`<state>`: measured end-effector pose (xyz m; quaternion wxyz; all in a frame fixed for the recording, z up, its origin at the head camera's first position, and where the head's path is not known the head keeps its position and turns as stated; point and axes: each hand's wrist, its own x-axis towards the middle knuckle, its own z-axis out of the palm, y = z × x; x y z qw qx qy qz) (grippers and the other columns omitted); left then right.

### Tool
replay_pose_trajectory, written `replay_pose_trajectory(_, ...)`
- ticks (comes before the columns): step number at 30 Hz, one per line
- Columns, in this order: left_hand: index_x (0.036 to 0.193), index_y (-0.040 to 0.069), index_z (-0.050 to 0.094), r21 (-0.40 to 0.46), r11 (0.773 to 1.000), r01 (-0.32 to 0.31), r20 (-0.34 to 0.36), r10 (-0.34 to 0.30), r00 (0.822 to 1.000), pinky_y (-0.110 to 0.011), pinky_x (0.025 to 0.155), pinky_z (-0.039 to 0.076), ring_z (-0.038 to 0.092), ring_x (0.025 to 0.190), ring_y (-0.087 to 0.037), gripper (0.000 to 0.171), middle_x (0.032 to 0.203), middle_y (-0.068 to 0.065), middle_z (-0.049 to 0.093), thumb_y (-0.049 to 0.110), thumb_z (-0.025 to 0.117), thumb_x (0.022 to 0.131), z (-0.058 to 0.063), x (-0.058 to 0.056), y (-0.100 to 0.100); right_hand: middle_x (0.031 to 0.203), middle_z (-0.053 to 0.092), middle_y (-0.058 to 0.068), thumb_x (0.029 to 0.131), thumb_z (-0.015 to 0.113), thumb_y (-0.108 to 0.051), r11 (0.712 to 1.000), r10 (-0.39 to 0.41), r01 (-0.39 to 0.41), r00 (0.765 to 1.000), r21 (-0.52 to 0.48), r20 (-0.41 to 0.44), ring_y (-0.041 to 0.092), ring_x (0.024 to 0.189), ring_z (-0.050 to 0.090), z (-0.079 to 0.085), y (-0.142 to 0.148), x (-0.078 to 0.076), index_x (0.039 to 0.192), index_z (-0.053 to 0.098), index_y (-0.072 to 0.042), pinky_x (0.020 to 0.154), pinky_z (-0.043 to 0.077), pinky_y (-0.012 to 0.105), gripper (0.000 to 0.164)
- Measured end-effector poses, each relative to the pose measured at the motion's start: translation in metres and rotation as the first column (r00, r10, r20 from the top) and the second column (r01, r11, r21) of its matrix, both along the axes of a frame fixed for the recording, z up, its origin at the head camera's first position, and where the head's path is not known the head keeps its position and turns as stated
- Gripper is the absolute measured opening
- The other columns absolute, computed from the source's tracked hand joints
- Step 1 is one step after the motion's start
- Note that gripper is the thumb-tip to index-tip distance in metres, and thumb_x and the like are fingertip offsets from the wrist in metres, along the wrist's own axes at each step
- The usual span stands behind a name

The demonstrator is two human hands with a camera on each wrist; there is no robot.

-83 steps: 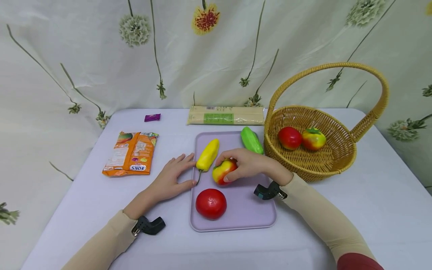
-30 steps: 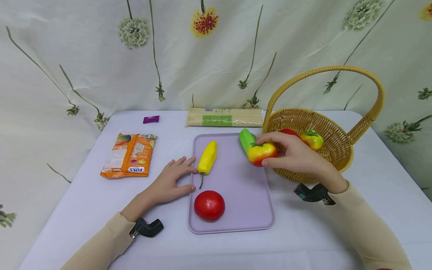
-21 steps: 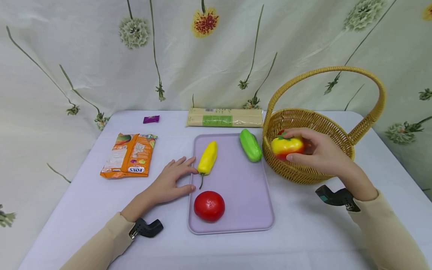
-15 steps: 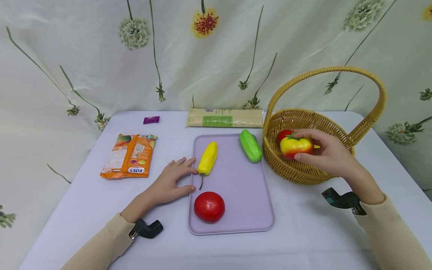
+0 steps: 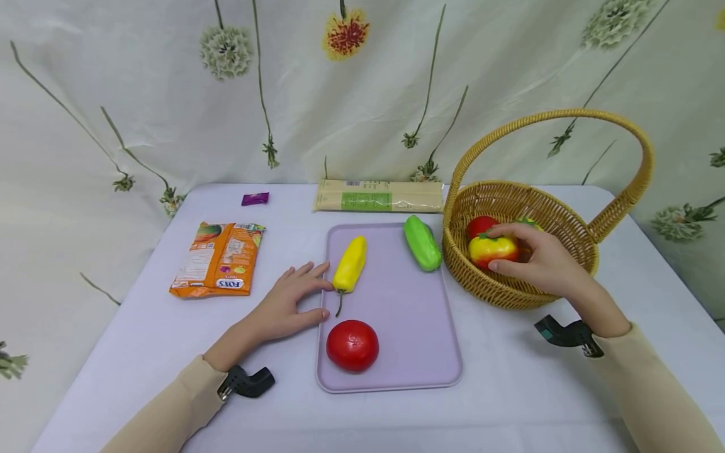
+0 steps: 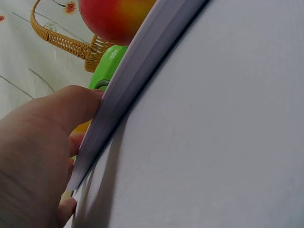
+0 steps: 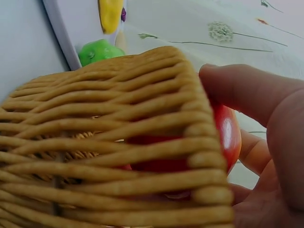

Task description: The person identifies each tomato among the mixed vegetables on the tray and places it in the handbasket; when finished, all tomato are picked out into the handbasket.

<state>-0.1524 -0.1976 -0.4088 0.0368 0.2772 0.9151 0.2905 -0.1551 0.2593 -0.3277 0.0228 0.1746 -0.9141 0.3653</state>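
In the head view my right hand (image 5: pixel 535 258) reaches into the wicker basket (image 5: pixel 510 296). Its thumb and fingers hold a yellow-and-red fruit (image 5: pixel 491 250) with a green leafy top. Beside that fruit lies a red one (image 5: pixel 480 225), and another with a green top shows partly behind the hand. The right wrist view has the basket wall covering most of the held fruit (image 7: pixel 229 133). My left hand (image 5: pixel 283 305) rests with spread fingers at the left rim of the lilac tray (image 5: pixel 404 352). On the tray lie a yellow pepper (image 5: pixel 350 264), a green cucumber-like vegetable (image 5: pixel 422 244) and a large red fruit (image 5: pixel 352 346).
An orange snack bag (image 5: pixel 218 260) lies left of the tray. Behind it is a small purple wrapped sweet (image 5: pixel 255 199). A long beige packet (image 5: pixel 379 195) lies along the back edge. The basket's tall handle (image 5: pixel 561 113) arches above the right hand.
My right hand has carried the yellow-and-red fruit from the middle of the tray rightward, over the rim and into the basket. The left hand has stayed at the tray's edge.
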Motion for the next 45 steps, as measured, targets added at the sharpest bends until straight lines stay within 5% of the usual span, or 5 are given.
replay_pose_trajectory(20,0.129,0.023,0.066,0.000,1.000,-0.001,0.014,0.001,1.000,-0.072,0.123,0.014,0.031,0.152,-0.045,0.043,0.162,-0.011,0.043,0.033,0.073,0.088,0.001,0.000,0.000,0.123,0.064,0.019,0.091,0.073,-0.013,0.992,0.027,-0.039,0.995,0.124,0.099,0.030,0.102,0.055,-0.012,-0.005,-0.008,0.132,0.063,-0.005,0.082,0.051,0.030,0.042)
replay_pose_trajectory(24,0.129,0.024,0.066,0.002,1.000,-0.001,0.014,0.001,1.000,-0.071,0.123,0.014,0.031,0.152,-0.045,0.042,0.162,-0.011,0.043,0.033,0.073,0.088,0.001,0.000,0.000,0.135,0.060,0.022,0.096,0.061,-0.008,0.995,0.041,-0.051,0.991,0.081,0.125,0.036,0.113,0.053,-0.012,-0.004,-0.010,0.138,0.059,-0.004,0.097,0.052,0.050,0.042)
replay_pose_trajectory(28,0.129,0.024,0.066,0.006,1.000,-0.004,0.013,0.004,1.000,-0.071,0.123,0.014,0.031,0.152,-0.044,0.042,0.162,-0.011,0.043,0.032,0.074,0.088,0.000,0.000,0.000,0.144,0.053,0.025,0.100,0.050,-0.004,0.998,0.041,-0.049,0.985,0.041,0.168,0.041,0.125,0.048,-0.012,-0.003,-0.012,0.142,0.055,-0.003,0.110,0.040,0.066,0.042)
replay_pose_trajectory(45,0.129,0.024,0.066,-0.003,1.000,-0.007,0.019,0.007,1.000,-0.071,0.123,0.013,0.030,0.152,-0.044,0.042,0.163,-0.010,0.042,0.032,0.073,0.089,0.000,-0.001,0.000,0.136,0.058,0.022,0.093,0.063,-0.002,0.997,0.032,-0.047,0.974,0.060,0.225,0.044,0.125,0.051,-0.014,-0.004,-0.013,0.132,0.060,-0.005,0.109,0.044,0.067,0.039)
